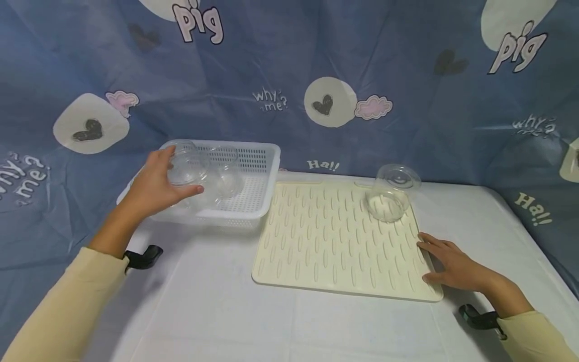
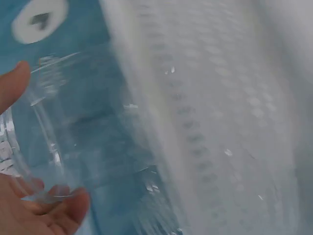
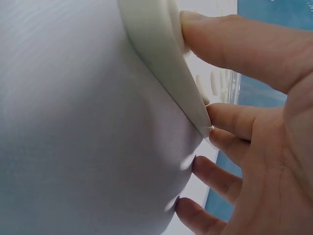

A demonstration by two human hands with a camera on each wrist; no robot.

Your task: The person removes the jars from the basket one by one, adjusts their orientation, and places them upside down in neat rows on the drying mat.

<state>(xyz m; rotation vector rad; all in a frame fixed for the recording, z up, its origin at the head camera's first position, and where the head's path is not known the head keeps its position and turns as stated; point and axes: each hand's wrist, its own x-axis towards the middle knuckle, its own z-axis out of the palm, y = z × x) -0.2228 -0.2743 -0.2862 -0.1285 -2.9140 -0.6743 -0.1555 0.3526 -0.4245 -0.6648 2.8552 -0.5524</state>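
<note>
Head cam: left hand (image 1: 156, 186) is hanging by the basket (image 1: 261, 203), holding a cup (image 1: 186, 166) in a wide grip. Left wrist: that cup's sitting between thumb (image 2: 13, 87) and fingers (image 2: 72, 209). Right wrist: right hand (image 3: 271, 129) is touching the mat's (image 3: 178, 95) edge, grip loose.

The mat (image 1: 334, 241) was cream with raised dashes. From its middle, the basket (image 1: 254, 193) at ten o'clock was slotted white, the cup (image 1: 385, 207) at two colourless, the tablecloth (image 1: 344, 332) at six white, the backdrop (image 1: 348, 50) at twelve blue with dark hearts.
</note>
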